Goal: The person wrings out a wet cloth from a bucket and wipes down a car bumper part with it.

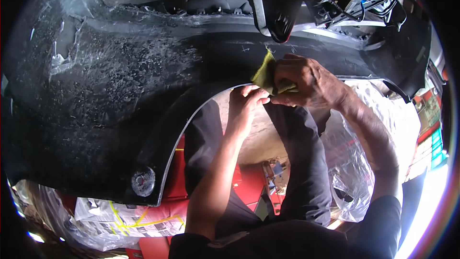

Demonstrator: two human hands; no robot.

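A large dark car bumper (143,72) lies across the view with its inner side up, scuffed and dusty on the left. My right hand (306,81) is closed around a folded yellow-green cloth (263,73), whose upper part sticks up against the bumper by the curved edge. At that same edge, my left hand (248,97) has its fingers bent and pinched at the arch's rim, close to the cloth. My right fingers partly hide the cloth, and the exact contact of my left fingertips is hard to see.
Dark brackets and wiring (359,5) hang over the bumper's far side. Plastic sheeting (347,163) lies at right. Newspaper with yellow tape (143,218) is at lower left. My legs (304,163) are below the arch, near red surfaces (251,182).
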